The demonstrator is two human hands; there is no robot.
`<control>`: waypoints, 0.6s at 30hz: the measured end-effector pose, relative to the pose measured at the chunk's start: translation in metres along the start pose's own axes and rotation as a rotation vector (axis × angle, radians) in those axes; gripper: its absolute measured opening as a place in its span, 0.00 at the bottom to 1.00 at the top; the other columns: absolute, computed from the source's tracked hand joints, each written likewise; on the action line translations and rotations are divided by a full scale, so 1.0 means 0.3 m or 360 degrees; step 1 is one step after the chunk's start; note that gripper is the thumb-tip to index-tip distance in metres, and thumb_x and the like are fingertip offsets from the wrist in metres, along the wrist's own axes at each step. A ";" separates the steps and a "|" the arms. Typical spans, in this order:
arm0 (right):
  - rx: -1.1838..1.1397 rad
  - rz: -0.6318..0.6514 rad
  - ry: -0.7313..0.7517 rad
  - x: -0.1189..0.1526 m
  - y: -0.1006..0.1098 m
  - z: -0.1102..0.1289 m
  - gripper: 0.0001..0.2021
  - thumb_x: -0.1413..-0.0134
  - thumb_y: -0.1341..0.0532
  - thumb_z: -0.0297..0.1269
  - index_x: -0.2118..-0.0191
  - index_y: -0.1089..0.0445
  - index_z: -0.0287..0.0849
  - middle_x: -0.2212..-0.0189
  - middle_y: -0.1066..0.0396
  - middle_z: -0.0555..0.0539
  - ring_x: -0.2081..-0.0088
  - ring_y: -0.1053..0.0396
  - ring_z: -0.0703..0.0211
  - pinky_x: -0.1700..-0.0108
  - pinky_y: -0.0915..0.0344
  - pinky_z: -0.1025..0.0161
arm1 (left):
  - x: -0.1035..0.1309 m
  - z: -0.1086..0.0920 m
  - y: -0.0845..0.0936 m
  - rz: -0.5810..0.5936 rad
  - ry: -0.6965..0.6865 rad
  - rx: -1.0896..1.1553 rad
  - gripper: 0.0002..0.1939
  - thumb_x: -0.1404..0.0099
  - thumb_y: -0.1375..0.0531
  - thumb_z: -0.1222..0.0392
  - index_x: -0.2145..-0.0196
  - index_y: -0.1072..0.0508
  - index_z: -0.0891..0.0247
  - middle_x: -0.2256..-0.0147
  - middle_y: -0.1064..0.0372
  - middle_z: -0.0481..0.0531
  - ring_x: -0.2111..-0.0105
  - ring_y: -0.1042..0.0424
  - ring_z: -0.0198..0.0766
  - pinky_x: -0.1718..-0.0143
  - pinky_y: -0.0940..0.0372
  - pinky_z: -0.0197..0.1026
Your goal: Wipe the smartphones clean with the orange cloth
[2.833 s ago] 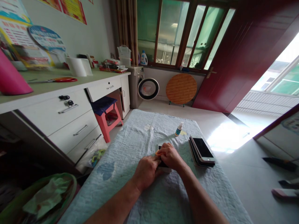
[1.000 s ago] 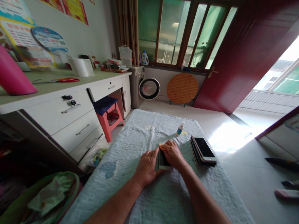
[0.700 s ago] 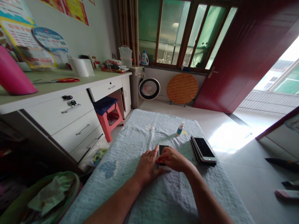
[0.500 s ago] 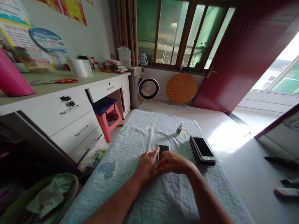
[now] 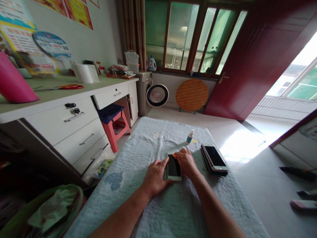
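A white-framed phone [image 5: 174, 169] with a dark screen lies flat on the cloth-covered table [image 5: 138, 148]. My left hand [image 5: 155, 176] rests at its left side, fingers and thumb spread along the edge and the lower left corner. At the phone's top right, my right hand [image 5: 186, 161] presses a small orange cloth [image 5: 174, 155] against the screen, fingers closed on it. Beyond the phone stands a small spray bottle [image 5: 189, 137] with a blue label. To the right sits a stack of phones [image 5: 215, 158], a white-framed one on top.
On the left are a white desk [image 5: 74, 115], a red stool [image 5: 116, 129] and a green basket [image 5: 76, 195]. A washing machine [image 5: 143, 96] with its round door open and a round wooden tabletop [image 5: 192, 95] stand beyond the table.
My right hand has moved with the orange cloth from the phone's lower end up to its top edge, uncovering the lower screen. My left hand has stayed in place.
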State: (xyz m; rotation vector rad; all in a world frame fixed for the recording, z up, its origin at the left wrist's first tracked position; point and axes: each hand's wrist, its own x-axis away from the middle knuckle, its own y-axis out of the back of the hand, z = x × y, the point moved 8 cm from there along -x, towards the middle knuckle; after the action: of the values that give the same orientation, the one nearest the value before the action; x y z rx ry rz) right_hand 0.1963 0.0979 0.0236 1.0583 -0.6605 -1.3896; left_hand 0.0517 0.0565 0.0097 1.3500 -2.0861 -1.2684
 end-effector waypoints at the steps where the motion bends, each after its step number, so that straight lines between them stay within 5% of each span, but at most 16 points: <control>1: 0.0024 -0.0016 -0.0019 -0.001 -0.001 -0.005 0.14 0.39 0.45 0.31 0.60 0.21 0.45 0.65 0.32 0.45 0.61 0.39 0.58 0.54 0.44 0.62 | -0.001 0.000 0.001 0.0006 0.0005 0.0002 0.44 0.47 0.33 0.45 0.38 0.44 0.62 0.50 0.30 0.59 0.49 0.34 0.52 0.47 0.39 0.51; 6: -0.0039 0.0086 0.0136 0.011 0.000 0.041 0.13 0.40 0.44 0.29 0.62 0.21 0.45 0.67 0.32 0.46 0.62 0.39 0.59 0.55 0.45 0.62 | -0.002 -0.002 0.009 0.0005 -0.0027 0.0014 0.44 0.46 0.34 0.42 0.38 0.44 0.61 0.50 0.31 0.59 0.50 0.34 0.53 0.48 0.38 0.52; 13: -0.0191 0.0663 0.0545 0.071 -0.002 0.194 0.14 0.45 0.44 0.24 0.74 0.23 0.42 0.79 0.35 0.50 0.68 0.40 0.62 0.61 0.46 0.65 | -0.001 0.002 0.009 -0.0027 -0.0075 0.0010 0.45 0.46 0.37 0.34 0.39 0.41 0.63 0.50 0.31 0.61 0.51 0.33 0.53 0.49 0.37 0.51; 18: -0.0319 0.0981 0.0365 0.117 0.010 0.208 0.12 0.53 0.41 0.23 0.69 0.21 0.41 0.75 0.31 0.50 0.72 0.39 0.65 0.68 0.46 0.68 | -0.003 -0.010 0.025 -0.0008 -0.0050 0.0028 0.42 0.43 0.41 0.32 0.41 0.37 0.65 0.54 0.29 0.62 0.53 0.31 0.52 0.51 0.36 0.50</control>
State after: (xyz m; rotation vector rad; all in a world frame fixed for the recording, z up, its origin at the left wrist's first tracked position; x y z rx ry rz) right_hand 0.1468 0.0509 0.0454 0.7498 -0.5961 -0.7678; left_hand 0.0500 0.0570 0.0178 1.3519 -2.1211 -1.2837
